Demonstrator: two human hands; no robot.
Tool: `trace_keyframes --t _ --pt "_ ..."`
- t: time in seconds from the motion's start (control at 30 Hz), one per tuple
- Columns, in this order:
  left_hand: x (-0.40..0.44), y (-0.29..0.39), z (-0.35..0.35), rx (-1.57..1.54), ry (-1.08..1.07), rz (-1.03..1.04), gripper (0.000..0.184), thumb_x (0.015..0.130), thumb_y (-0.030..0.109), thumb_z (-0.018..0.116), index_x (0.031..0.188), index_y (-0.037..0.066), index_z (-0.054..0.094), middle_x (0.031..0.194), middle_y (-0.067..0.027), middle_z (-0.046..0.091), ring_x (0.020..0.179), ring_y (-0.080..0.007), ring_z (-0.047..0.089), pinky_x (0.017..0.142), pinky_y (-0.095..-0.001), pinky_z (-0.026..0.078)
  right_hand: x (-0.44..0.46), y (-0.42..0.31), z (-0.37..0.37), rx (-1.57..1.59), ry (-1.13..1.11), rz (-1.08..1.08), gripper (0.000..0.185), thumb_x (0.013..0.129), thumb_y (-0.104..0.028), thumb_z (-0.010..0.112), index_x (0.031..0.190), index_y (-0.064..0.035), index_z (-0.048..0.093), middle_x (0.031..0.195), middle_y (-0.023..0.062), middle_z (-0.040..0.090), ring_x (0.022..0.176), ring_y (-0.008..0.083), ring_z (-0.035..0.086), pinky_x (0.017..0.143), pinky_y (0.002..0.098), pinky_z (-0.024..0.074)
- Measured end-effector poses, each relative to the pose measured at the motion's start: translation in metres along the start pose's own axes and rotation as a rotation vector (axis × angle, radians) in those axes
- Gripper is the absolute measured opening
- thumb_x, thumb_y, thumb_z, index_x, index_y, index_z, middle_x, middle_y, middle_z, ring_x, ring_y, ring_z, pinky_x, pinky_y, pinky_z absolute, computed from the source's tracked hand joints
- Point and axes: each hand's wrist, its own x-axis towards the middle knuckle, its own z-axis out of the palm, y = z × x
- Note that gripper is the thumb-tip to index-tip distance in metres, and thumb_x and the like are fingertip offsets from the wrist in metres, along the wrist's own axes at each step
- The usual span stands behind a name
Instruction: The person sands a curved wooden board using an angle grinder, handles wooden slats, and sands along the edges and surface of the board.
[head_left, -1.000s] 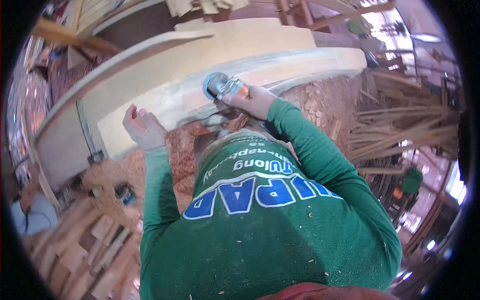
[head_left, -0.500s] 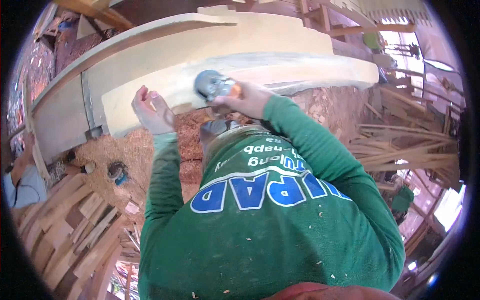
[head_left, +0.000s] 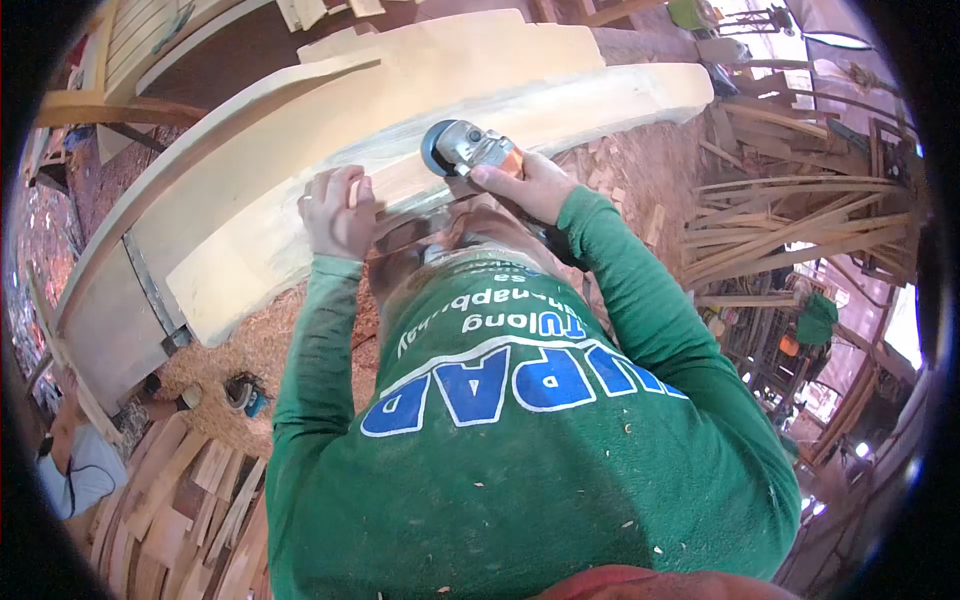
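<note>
My right hand (head_left: 540, 188) is wrapped round the orange body of a power tool, an angle grinder or sander (head_left: 480, 148) with a silver head and a blue-rimmed disc. Its disc is at the near part of a long, curved, pale wooden piece (head_left: 400, 110); whether it touches the surface I cannot tell. Grey-white streaks run along that piece. My left hand (head_left: 338, 212) is over the near edge of the wood, its fingers loosely bent and a little apart, with nothing visible in them.
Wood shavings (head_left: 225, 370) cover the ground, where a small blue and dark object (head_left: 246, 396) lies. Wood offcuts (head_left: 180, 490) are at the lower left, beside another person's arm (head_left: 62, 430). Long wooden strips (head_left: 790, 225) are piled at the right.
My left hand has moved right, towards the tool, and now sits over the wood's edge. The tool has shifted right relative to my view, which has also turned.
</note>
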Motion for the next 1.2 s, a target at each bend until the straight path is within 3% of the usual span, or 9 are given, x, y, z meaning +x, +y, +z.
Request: trace_keyframes --t 0.17,0.3,0.33,0.5,0.67,0.9,1.07,1.2 --pt "0.021 0.025 0.036 0.061 -0.097 0.052 0.023 0.085 0.029 0.078 0.104 0.016 0.073 0.108 -0.0084 0.069 0.108 -0.0303 0.063 0.095 -0.0473 0.044 0.002 0.044 -0.042 0.103 0.066 0.132 0.072 0.092 -0.060 0.072 0.132 -0.0005 0.068 0.122 0.0153 0.073 0.115 0.0238 0.068 0.104 0.0357 0.0489" --pt "0.041 0.060 0.050 0.210 -0.132 0.097 0.034 0.087 0.041 0.077 0.111 0.018 0.074 0.118 -0.0074 0.066 0.115 -0.0317 0.060 0.097 -0.0514 0.042 -0.005 0.067 -0.099 0.193 0.116 0.214 0.070 0.092 -0.059 0.073 0.127 0.0005 0.070 0.111 0.0114 0.074 0.101 0.0194 0.068 0.093 0.0330 0.0517" --pt "0.040 0.055 0.055 0.214 -0.122 0.076 0.037 0.086 0.044 0.076 0.112 0.018 0.073 0.121 -0.0076 0.065 0.117 -0.0321 0.059 0.099 -0.0521 0.041 -0.008 0.067 -0.104 0.180 0.134 0.208 0.074 0.091 -0.065 0.070 0.123 0.0011 0.072 0.107 0.0106 0.073 0.097 0.0183 0.067 0.088 0.0321 0.0521" --pt "0.052 0.074 0.090 0.383 -0.068 -0.043 0.049 0.088 0.052 0.073 0.123 0.017 0.070 0.133 -0.0100 0.061 0.127 -0.0345 0.055 0.111 -0.0535 0.035 -0.021 0.099 -0.190 -0.001 0.179 0.313 0.088 0.088 -0.077 0.063 0.120 0.0042 0.073 0.107 0.0145 0.073 0.099 0.0214 0.068 0.089 0.0349 0.0527" --pt "0.052 0.071 0.091 0.474 -0.082 -0.111 0.049 0.092 0.047 0.069 0.130 0.016 0.067 0.138 -0.0111 0.059 0.132 -0.0334 0.052 0.113 -0.0562 0.031 -0.009 0.162 -0.247 0.121 0.281 0.283 0.095 0.085 -0.080 0.064 0.122 0.0066 0.072 0.108 0.0169 0.073 0.100 0.0231 0.068 0.091 0.0359 0.0524" --pt "0.052 0.071 0.092 0.486 -0.081 -0.150 0.045 0.095 0.043 0.065 0.132 0.016 0.065 0.138 -0.0109 0.059 0.132 -0.0329 0.052 0.115 -0.0557 0.029 -0.011 0.198 -0.319 0.282 0.367 0.342 0.091 0.087 -0.078 0.064 0.124 0.0041 0.071 0.109 0.0123 0.072 0.097 0.0186 0.065 0.088 0.0319 0.0513" --pt "0.050 0.069 0.093 0.517 -0.070 -0.129 0.041 0.096 0.040 0.064 0.131 0.017 0.065 0.137 -0.0112 0.059 0.130 -0.0339 0.053 0.112 -0.0558 0.032 -0.032 0.205 -0.307 0.250 0.367 0.299 0.076 0.094 -0.070 0.062 0.119 0.0010 0.072 0.102 0.0092 0.071 0.095 0.0150 0.064 0.085 0.0305 0.0506" --pt "0.049 0.067 0.093 0.539 -0.049 -0.094 0.039 0.096 0.038 0.064 0.129 0.018 0.066 0.134 -0.0111 0.061 0.127 -0.0349 0.055 0.110 -0.0555 0.035 -0.031 0.187 -0.249 0.237 0.357 0.214 0.073 0.094 -0.069 0.063 0.116 -0.0009 0.074 0.099 0.0063 0.071 0.093 0.0152 0.064 0.085 0.0329 0.0509"
